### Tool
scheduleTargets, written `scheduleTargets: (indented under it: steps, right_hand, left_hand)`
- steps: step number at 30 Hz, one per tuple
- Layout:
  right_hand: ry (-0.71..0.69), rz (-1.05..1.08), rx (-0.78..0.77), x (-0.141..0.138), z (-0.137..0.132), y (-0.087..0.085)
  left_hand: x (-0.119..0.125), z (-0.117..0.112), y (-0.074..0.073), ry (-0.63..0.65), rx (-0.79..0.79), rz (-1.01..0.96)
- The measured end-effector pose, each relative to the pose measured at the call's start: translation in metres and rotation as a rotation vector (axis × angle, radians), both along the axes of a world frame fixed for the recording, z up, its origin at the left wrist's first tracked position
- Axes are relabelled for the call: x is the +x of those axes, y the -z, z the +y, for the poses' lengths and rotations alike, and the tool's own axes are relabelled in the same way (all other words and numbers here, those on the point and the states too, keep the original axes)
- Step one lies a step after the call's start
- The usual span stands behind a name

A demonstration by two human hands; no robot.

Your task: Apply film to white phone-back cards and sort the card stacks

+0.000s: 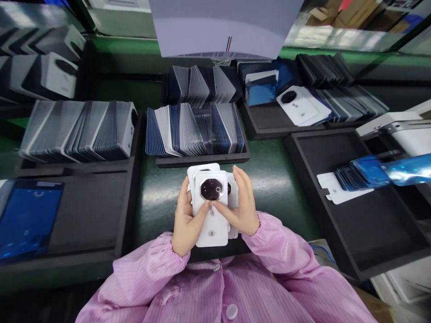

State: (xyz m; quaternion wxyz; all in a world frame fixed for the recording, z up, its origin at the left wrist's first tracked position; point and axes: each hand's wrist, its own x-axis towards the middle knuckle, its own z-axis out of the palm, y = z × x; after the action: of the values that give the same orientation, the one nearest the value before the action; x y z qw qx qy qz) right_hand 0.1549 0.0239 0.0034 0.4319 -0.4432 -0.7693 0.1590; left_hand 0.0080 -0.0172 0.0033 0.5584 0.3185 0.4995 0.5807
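Observation:
Close in front of my body I hold a small fanned stack of white phone back panels (217, 224). The top panel has a dark octagonal camera area and small grey marks below it. My left hand (189, 217) grips the left edges, its thumb on the front face. My right hand (241, 204) closes round the right side, with its thumb also pressed on the front near the left thumb. Other panels stick out behind the top one on both sides. Most of the fingers behind the stack are hidden.
Ahead is a black tray (202, 160) with rows of upright panels (195, 130). More panels (81, 130) stand in a left tray, above a blue-filmed sheet (30, 215). At right, a black tray (363, 244) holds blue-film pieces (357, 175). A white board (225, 27) hangs at the back.

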Motion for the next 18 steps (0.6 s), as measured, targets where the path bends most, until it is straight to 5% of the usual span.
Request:
scheduleTargets:
  steps: [5,12,15,18]
  right_hand:
    - [-0.074,0.174,-0.339,0.008,0.013,0.002]
    - [0.202,0.637,-0.31,0.053,0.033,-0.016]
    - [0.079,0.557,-0.499,0.056,0.033,-0.014]
    - [-0.002,0.243,-0.58,0.04,0.027,0.0]
  left_hand:
    - [0.002,-0.001,0.001,0.042,-0.035,-0.045]
    - [-0.002,0.001,0.004,-0.034,0.002,-0.04]
    - [-0.004,0.002,0.004,-0.052,0.013,-0.042]
    - [-0.004,0.003,0.002,-0.043,-0.015,-0.075]
